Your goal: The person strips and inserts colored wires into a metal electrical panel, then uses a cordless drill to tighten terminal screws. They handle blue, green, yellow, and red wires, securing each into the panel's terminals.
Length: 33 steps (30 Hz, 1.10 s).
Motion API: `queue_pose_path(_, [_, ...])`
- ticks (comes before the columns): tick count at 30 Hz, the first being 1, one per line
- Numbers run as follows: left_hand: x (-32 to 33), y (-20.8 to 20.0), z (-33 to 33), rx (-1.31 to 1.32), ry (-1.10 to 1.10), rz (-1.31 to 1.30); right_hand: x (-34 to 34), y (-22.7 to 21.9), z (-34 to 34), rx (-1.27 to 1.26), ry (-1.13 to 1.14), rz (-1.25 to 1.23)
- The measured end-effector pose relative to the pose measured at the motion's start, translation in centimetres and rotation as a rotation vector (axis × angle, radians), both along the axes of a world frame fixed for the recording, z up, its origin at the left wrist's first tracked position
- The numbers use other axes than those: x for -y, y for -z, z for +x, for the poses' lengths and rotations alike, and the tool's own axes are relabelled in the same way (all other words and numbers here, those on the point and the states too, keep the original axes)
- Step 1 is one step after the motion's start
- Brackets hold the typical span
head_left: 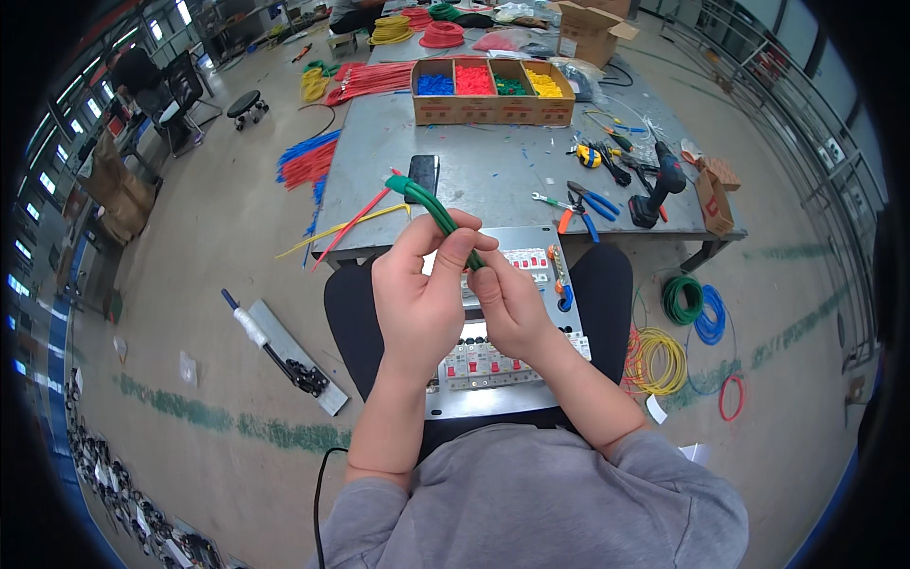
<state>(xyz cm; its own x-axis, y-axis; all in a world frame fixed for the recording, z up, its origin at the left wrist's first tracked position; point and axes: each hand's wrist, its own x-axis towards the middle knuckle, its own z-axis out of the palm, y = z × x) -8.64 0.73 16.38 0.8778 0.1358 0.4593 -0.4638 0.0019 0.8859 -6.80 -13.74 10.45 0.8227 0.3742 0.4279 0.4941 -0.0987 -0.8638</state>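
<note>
Pale workshop floor (227,284), marked with worn green stripes, spreads around the metal panel (493,404) resting across my lap. Above the far part of that panel I hold a bundle of green wires (437,208), its thicker end slanting away toward the far left. My left hand (417,296) has thumb and fingers pinched together on the bundle, and my right hand (517,311) pinches it near the lower end, thumb pressed on it; the two hands touch or nearly so, I cannot tell which. On the panel, beneath my wrists, sits a near row of breakers (488,365) with red switches, while a far row (527,259) shows partly past my fingers. Just beyond the panel stands a grey metal table (379,142). On it, beyond the panel and slightly left, lies a black phone (426,173), with a red wire (353,229) slanting over the table edge. Beyond the panel to the right I see blue-handled pliers (597,202), a yellow tape measure (589,156) and a cordless drill (662,186). Farther straight beyond it, a divided cardboard box (493,115) holds blue, red, green and yellow small pieces. Right of the panel, a yellow wire coil (673,362) lies on the floor; left of it lies a grey strip (296,356).
</note>
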Motion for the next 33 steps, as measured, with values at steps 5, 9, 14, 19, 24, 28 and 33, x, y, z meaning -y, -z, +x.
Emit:
queue_pose_path(5, [-1.0,0.3,0.7,-0.068,0.143,-0.140,1.6,1.9,1.9,-0.413,-0.352,0.187])
queue_pose_path(9, [-1.2,0.8,1.2,-0.085,0.199,-0.173,1.3,1.9,2.1,-0.444,-0.355,0.211])
queue_pose_path(14, [-0.2,0.3,2.5,-0.041,0.289,-0.108,1.0,3.0,4.1,-0.229,-0.240,0.266])
queue_pose_path(19, [-0.9,4.2,4.9,-0.052,0.227,0.132,0.8,4.9,6.5,-0.336,-0.333,0.638])
queue_pose_path(24, [-3.5,12.8,6.1,-0.321,0.148,0.114,0.2,9.5,7.9,-0.261,-0.357,0.678])
queue_pose_path(28, [-4.7,18.9,5.2,-0.518,0.083,0.064,-0.5,11.4,6.1,-0.305,-0.341,0.599])
queue_pose_path(33, [-5.4,21.5,4.2,-0.587,0.077,0.027,-0.3,13.3,5.7,-0.308,-0.355,0.371])
